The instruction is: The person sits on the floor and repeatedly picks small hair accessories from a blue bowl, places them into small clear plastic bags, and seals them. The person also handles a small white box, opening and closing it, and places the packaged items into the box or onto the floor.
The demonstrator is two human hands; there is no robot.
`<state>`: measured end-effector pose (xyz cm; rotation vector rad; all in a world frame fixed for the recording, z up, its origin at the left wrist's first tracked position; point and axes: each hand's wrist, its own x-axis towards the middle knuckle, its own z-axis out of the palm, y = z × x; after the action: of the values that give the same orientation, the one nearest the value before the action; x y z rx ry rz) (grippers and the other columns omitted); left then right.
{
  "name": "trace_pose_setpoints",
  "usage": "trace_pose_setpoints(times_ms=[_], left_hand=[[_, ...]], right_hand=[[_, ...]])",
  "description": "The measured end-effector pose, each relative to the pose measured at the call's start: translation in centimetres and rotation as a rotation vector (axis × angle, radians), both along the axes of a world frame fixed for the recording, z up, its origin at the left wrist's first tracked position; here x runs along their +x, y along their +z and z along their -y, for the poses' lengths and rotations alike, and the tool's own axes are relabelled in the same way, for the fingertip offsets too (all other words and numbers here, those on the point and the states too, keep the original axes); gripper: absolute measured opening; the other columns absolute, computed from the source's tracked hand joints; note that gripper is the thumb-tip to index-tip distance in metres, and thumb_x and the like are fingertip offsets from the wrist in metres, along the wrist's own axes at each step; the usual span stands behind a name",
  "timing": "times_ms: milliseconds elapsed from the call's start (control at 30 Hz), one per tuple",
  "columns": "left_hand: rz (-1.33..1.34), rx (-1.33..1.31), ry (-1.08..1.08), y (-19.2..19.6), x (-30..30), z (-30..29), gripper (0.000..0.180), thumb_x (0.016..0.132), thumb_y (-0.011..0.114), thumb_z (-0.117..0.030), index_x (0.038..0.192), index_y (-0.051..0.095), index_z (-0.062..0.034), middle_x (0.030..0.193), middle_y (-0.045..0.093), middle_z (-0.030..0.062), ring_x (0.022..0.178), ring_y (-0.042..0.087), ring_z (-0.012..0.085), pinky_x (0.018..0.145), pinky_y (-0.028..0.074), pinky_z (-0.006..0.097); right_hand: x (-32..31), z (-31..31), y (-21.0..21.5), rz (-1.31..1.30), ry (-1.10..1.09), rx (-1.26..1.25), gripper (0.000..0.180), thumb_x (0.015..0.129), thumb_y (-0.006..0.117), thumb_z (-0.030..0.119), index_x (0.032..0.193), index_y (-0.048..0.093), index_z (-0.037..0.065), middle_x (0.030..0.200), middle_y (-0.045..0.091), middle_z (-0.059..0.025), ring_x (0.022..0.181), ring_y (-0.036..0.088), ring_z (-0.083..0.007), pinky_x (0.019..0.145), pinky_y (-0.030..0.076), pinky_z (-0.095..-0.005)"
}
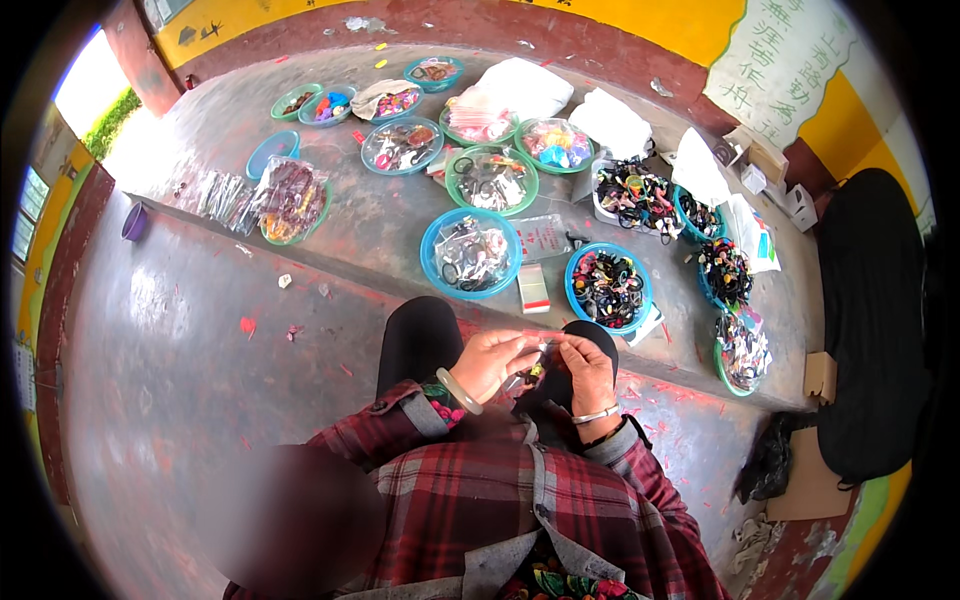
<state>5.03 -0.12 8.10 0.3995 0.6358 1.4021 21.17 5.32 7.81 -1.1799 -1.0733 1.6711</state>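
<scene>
Both hands meet over the lap, w/ fingertips pinching one small item (537, 372) between them, prob. a hair tie, too small to tell. Left hand (492, 362) wears a pale bangle (457, 391), right hand (588, 368) a thin bracelet (596, 414). Just beyond the knees, on the concrete step (380, 230): a blue bowl (608, 288) of dark hair ties, a clear packet stack (533, 287), another blue bowl (470, 253). Farther: green bowls, e.g. one (492, 179), & white bags (524, 88).
</scene>
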Motion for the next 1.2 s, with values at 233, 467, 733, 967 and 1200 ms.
trace_pose_setpoints(times_ms=[233, 467, 733, 967, 1200], left_hand=[[-0.262, 0.002, 0.030, 0.5, 0.8, 0.1, 0.023, 0.092, 0.044, -0.007, 0.107, 0.053, 0.0075, 0.103, 0.058, 0.0129, 0.092, 0.058, 0.0166, 0.083, 0.048, 0.028], [-0.847, 0.170, 0.079, -1.1, 1.0, 0.4, 0.020, 0.089, 0.048, -0.004, 0.106, 0.056, 0.0033, 0.087, 0.062, 0.0049, 0.079, 0.057, 0.0084, 0.068, 0.048, 0.023], [-1.093, 0.316, 0.074, -0.5, 1.0, 0.6, 0.021, 0.083, 0.054, -0.001, 0.103, 0.057, 0.0016, 0.086, 0.062, 0.0147, 0.076, 0.061, 0.0183, 0.066, 0.048, 0.028], [-1.187, 0.368, 0.070, -0.3, 1.3, 0.6, 0.020, 0.080, 0.054, 0.001, 0.100, 0.057, 0.0007, 0.086, 0.060, 0.0182, 0.074, 0.060, 0.0295, 0.065, 0.047, 0.033], [-1.158, 0.443, 0.114, -0.2, 1.5, 0.6, 0.018, 0.079, 0.051, -0.003, 0.096, 0.055, 0.0002, 0.084, 0.057, 0.0217, 0.077, 0.054, 0.0395, 0.063, 0.043, 0.040]], right_hand=[[-1.1, 0.9, 3.7, 0.596, 0.032, 1.082, 0.014, 0.069, 0.066, 0.002, 0.083, 0.064, 0.006, 0.079, 0.060, -0.0067, 0.074, 0.058, -0.0224, 0.067, 0.045, -0.0307], [-1.7, 1.5, 3.0, 0.753, 0.076, 1.184, 0.015, 0.067, 0.065, 0.006, 0.082, 0.065, 0.007, 0.081, 0.061, -0.0058, 0.074, 0.057, -0.0237, 0.067, 0.044, -0.0339], [-1.4, 1.8, 3.3, 0.854, 0.089, 1.240, 0.015, 0.069, 0.062, 0.007, 0.083, 0.064, 0.008, 0.078, 0.058, -0.0043, 0.072, 0.056, -0.0220, 0.065, 0.042, -0.0338], [-1.3, 1.8, 3.3, 0.940, 0.122, 1.323, 0.009, 0.068, 0.061, 0.007, 0.077, 0.061, 0.009, 0.074, 0.056, -0.0036, 0.068, 0.053, -0.0221, 0.062, 0.041, -0.0339], [-1.3, 2.0, 3.6, 0.936, 0.156, 1.248, 0.012, 0.064, 0.061, 0.006, 0.076, 0.060, 0.008, 0.074, 0.056, -0.0058, 0.070, 0.053, -0.0253, 0.063, 0.041, -0.0365]])
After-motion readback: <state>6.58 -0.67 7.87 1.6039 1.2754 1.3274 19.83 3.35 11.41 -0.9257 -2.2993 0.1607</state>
